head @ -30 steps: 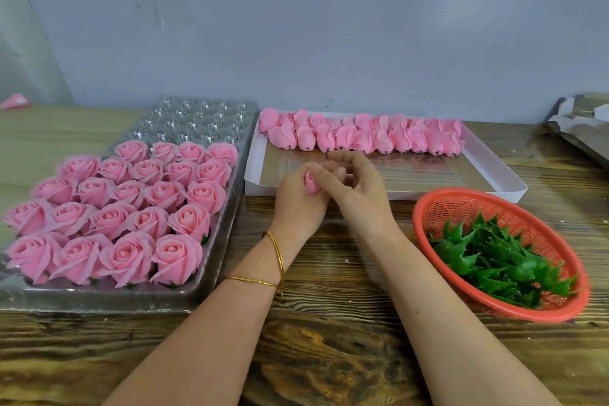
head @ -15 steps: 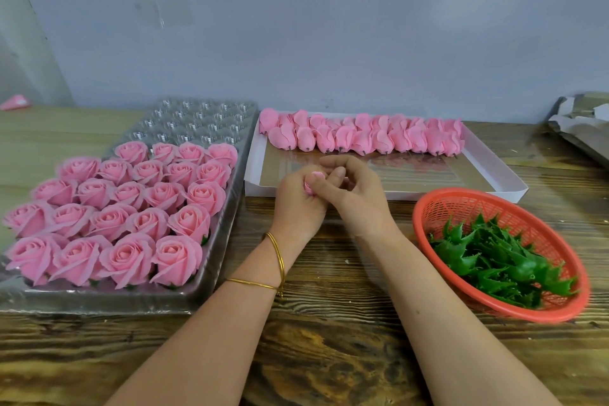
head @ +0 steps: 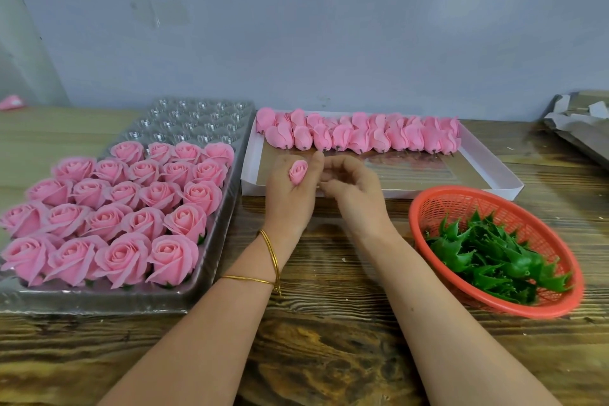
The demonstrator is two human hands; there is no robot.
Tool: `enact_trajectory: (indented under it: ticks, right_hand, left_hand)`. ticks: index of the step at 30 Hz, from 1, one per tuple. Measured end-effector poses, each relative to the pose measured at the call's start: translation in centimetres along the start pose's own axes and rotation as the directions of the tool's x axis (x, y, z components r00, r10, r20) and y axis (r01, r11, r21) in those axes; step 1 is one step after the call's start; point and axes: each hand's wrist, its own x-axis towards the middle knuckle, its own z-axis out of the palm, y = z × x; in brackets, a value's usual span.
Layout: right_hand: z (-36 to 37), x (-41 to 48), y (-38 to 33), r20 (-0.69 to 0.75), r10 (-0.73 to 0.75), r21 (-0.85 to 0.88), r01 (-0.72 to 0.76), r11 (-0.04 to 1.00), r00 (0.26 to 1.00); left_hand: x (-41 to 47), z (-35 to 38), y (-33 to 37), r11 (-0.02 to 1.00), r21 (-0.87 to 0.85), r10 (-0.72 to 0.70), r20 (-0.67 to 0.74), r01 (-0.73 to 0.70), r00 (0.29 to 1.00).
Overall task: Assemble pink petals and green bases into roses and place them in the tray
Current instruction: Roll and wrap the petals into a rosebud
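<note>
Head view: the left hand (head: 290,198) grasps a pink bud (head: 298,172) over the white box (head: 428,189) near edge; whether the curled right hand (head: 354,189) beside it pinches anything, I cannot tell. A tight squeeze could crush the bud out of shape.

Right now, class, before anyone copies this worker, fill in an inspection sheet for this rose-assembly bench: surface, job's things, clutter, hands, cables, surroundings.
Surface: wooden table, dark grained.
Job's things: clear plastic tray, near rows filled with finished pink roses, far cells empty; white box with pink petal buds along its far side; red basket of green bases.
Clutter: pink scrap far left; grey cardboard pieces far right.
Hands: left hand grips a pink bud; right hand beside it, fingers curled, hold unclear.
Cables: nothing seen.
Surroundings: plain grey wall.
</note>
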Motion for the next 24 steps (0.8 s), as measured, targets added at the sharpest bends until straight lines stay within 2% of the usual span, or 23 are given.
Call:
enact_trajectory:
  ticks: [4,8,14,24]
  right_hand:
    - [-0.1,-0.1,0.4,0.118,-0.071,-0.191,0.093,0.977,0.990]
    - [0.0,-0.3,0.7,0.138,-0.083,-0.232,0.114,0.966,0.987]
    - [-0.1,-0.1,0.9,0.130,-0.103,-0.254,0.134,0.958,0.986]
    - [-0.4,0.1,1.2,0.277,-0.098,-0.217,0.161,0.963,0.956]
  left_hand:
    - [-0.1,0.2,0.0,0.979,-0.173,-0.105,-0.003,0.103,0.994]
    - [-0.1,0.5,-0.3,0.950,-0.242,-0.196,0.038,0.199,0.980]
    - [0.0,0.4,-0.2,0.948,-0.243,-0.183,0.104,0.203,0.978]
    - [0.1,0.3,-0.7,0.964,-0.214,-0.133,0.119,0.156,0.984]
